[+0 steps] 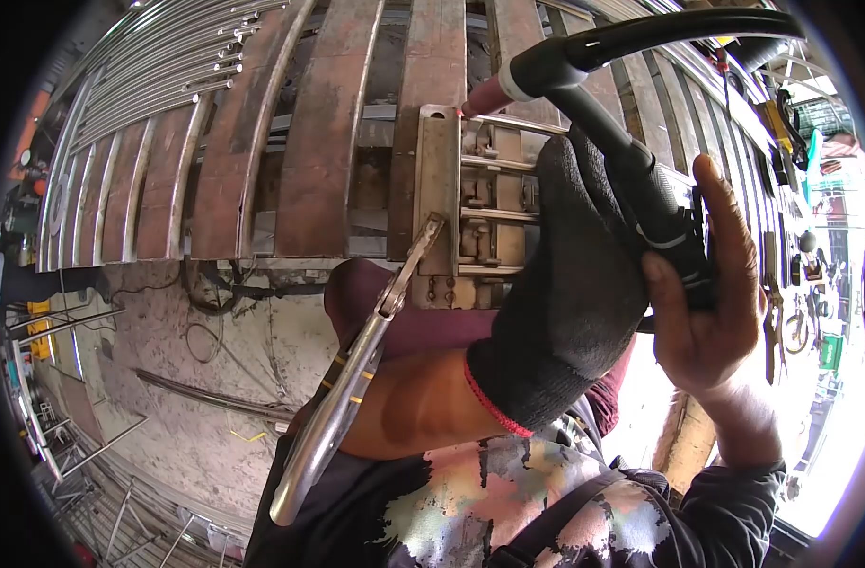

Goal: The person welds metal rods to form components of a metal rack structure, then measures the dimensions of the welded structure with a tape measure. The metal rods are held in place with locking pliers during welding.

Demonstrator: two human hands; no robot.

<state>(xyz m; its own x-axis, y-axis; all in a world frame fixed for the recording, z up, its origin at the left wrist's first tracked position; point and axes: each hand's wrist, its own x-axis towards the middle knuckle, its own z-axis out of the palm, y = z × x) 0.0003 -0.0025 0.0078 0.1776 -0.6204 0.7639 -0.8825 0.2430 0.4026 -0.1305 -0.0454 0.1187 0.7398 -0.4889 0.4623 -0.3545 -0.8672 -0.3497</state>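
Note:
A black welding torch (631, 156) slants across the upper right, its reddish nozzle touching or just above the top edge of a metal bracket (437, 180). My bare right hand (707, 293) grips the rear of the torch handle. Black fabric with a red cuff gloves my left hand (579, 275); its fingers are pressed together against the torch's underside, partly hidden by it. Beside the bracket lies a fixture with crossbars (494, 215). Locking pliers (343, 388) have their jaws on the bracket's lower part, with the handles slanting down to the left.
The slatted metal bench (319, 142) spans the top. Thin shiny rods (167, 71) lie at its upper left. A dark cable (688, 36) arches from the torch to the upper right. Metal frames (120, 502) stand on the floor at the lower left.

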